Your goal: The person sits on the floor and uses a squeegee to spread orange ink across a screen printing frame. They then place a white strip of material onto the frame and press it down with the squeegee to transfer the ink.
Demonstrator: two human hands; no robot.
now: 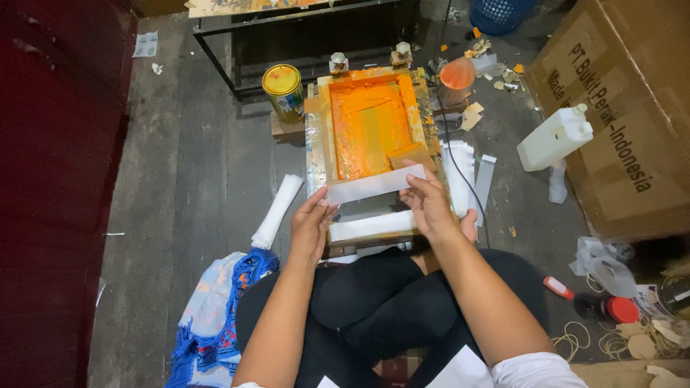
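Both hands, left hand [310, 228] and right hand [430, 205], pinch the white strip [374, 184] ends: keep it taut, square to the orange screen frame's [374, 122] near edge.

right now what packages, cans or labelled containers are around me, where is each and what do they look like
cardboard box: far right, large, brown, dark lettering on its side
tin can: left of the orange screen frame, round, gold lid
plastic jug: right of the frame, white, lying tilted
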